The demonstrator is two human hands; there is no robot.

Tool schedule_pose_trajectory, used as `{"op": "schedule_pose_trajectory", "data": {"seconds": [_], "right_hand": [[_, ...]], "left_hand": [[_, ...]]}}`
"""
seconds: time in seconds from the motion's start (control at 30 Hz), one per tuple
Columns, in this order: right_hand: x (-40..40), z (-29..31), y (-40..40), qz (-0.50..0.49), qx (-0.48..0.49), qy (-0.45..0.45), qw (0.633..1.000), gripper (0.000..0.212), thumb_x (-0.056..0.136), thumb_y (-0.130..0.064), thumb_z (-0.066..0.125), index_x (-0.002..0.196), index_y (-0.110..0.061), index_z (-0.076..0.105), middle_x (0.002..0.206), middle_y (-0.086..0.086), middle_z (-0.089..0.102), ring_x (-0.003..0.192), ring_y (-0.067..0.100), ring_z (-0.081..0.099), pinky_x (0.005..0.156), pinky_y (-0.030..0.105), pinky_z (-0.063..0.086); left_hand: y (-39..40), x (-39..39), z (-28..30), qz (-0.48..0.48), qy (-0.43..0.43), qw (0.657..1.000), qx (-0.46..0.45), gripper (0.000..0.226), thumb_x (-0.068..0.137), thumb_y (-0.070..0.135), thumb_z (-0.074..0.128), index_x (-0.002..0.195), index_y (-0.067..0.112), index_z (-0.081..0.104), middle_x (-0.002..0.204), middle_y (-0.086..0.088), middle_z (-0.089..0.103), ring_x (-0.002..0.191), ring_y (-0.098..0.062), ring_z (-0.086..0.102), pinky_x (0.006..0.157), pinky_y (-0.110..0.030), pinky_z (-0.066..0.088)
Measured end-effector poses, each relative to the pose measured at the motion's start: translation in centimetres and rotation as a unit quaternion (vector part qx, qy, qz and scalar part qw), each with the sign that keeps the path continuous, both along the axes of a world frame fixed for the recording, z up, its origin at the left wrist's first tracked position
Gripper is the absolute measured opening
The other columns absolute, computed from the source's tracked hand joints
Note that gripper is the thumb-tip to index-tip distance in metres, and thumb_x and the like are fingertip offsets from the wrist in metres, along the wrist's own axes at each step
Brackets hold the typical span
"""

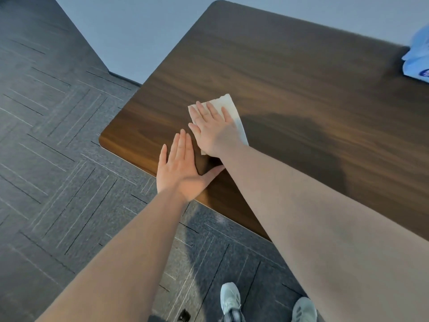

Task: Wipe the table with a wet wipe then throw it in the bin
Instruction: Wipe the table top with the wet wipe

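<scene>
right hand (214, 130): flat, fingers spread, pressing wet wipe (234, 112) onto table (301, 73) near its front-left corner | left hand (180, 169): flat, empty, at front edge | wipe: likely light, limp, damp; pinch its free edge to lift

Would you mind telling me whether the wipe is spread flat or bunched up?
Spread flat: the wipe lies on the table under the right hand.

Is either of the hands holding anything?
Nothing is gripped. The right hand presses flat on the wet wipe's middle; the left hand lies bare on the table.
</scene>
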State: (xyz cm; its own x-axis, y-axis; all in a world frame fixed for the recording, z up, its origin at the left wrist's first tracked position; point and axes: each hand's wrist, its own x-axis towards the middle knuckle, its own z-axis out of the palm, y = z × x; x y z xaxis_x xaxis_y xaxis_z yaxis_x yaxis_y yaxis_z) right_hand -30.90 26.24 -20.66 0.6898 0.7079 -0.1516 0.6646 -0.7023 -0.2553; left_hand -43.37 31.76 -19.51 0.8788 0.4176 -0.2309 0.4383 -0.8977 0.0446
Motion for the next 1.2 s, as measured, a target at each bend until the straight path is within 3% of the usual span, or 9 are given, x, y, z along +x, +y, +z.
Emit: {"op": "schedule_pose_trajectory", "data": {"seconds": [0.27, 0.53, 0.93, 1.2], "right_hand": [[-3.1, 0.4, -12.5, -0.074, -0.003, -0.002, 0.997, 0.052, 0.100, -0.044, 0.013, 0.150, -0.030, 0.007, 0.160, -0.009, 0.008, 0.147, 0.014, 0.003, 0.117, 0.041, -0.001], [-3.9, 0.5, -30.8, -0.227, -0.036, 0.006, 0.973, 0.052, 0.100, -0.043, 0.011, 0.150, -0.031, -0.001, 0.160, -0.011, 0.000, 0.147, 0.013, -0.004, 0.118, 0.039, -0.001], [-7.5, 0.9, -56.5, -0.448, -0.071, 0.018, 0.891, 0.053, 0.100, -0.043, 0.009, 0.149, -0.033, -0.007, 0.160, -0.012, -0.004, 0.147, 0.013, -0.006, 0.118, 0.038, -0.003], [-10.5, 1.2, -69.0, -0.550, -0.072, 0.042, 0.831, 0.053, 0.099, -0.043, 0.005, 0.149, -0.032, -0.010, 0.160, -0.011, -0.008, 0.146, 0.013, -0.010, 0.119, 0.038, -0.006]], "left_hand": [[-2.1, -0.9, 1.0, -0.046, 0.031, 0.998, 0.029, 0.101, 0.078, 0.078, 0.003, 0.149, 0.006, -0.007, 0.159, -0.010, -0.008, 0.146, -0.020, -0.008, 0.119, -0.041, 0.002], [-14.7, 1.4, 2.0, -0.214, 0.016, 0.977, -0.004, 0.093, 0.081, 0.071, 0.006, 0.149, 0.008, -0.001, 0.159, -0.007, -0.004, 0.146, -0.018, -0.005, 0.119, -0.038, 0.003], [-35.2, 4.5, 1.5, -0.415, 0.024, 0.909, -0.029, 0.094, 0.081, 0.073, 0.009, 0.150, 0.010, -0.003, 0.159, -0.003, -0.008, 0.146, -0.015, -0.009, 0.119, -0.037, 0.000], [-43.7, 6.1, 1.0, -0.460, 0.019, 0.887, -0.025, 0.094, 0.080, 0.074, 0.008, 0.150, 0.011, -0.003, 0.159, -0.002, -0.009, 0.145, -0.014, -0.010, 0.118, -0.036, -0.002]]}}
